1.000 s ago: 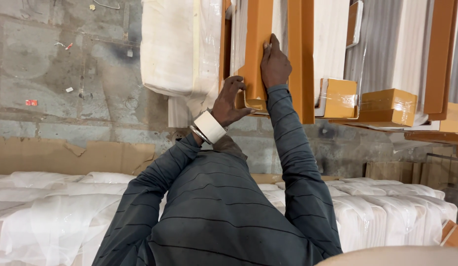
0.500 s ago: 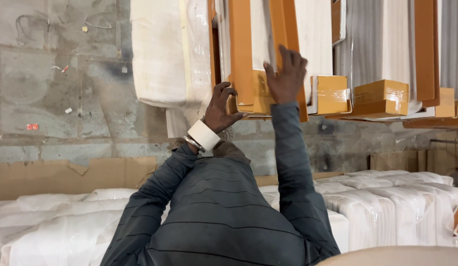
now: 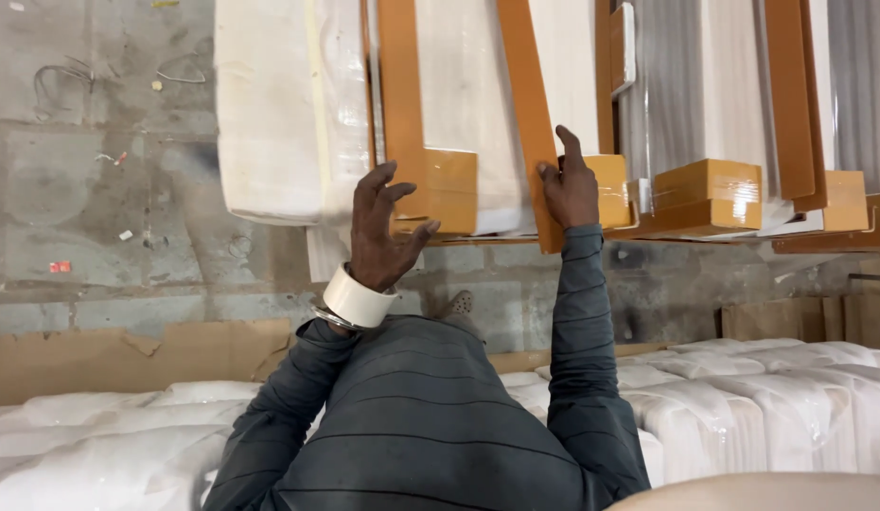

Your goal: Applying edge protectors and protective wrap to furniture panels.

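The left hand (image 3: 383,232) hangs open in the air, fingers spread and curled a little, just in front of the orange cardboard corner cap (image 3: 449,189) of a wrapped panel but not gripping it; whether a fingertip brushes the cap cannot be told. A wide white cuff-like band (image 3: 358,298) and a thin metal bangle sit on that wrist. The right hand (image 3: 572,189) lies flat against the slanted orange edge strip (image 3: 525,104) of the same panel, thumb on one side and forefinger pointing up along it, pressing more than clamping. This looks like a steadying hold, keeping the panel from tipping while the other hand is free.

The panel (image 3: 468,95) itself is pale, wood-grained, sheathed in clear film, with orange guards along its edges and at its corners, likely to shield them from knocks. It stands among others of its kind: a thick cream slab in plastic (image 3: 289,104) to the left, and more film-wrapped boards with orange corner blocks (image 3: 710,185) to the right.

Both arms wear a dark grey sleeve with thin stripes (image 3: 582,369). Beyond lies a stained concrete floor (image 3: 99,170), flattened brown cardboard (image 3: 99,355), and rows of white plastic-wrapped bundles (image 3: 762,378) laid side by side.
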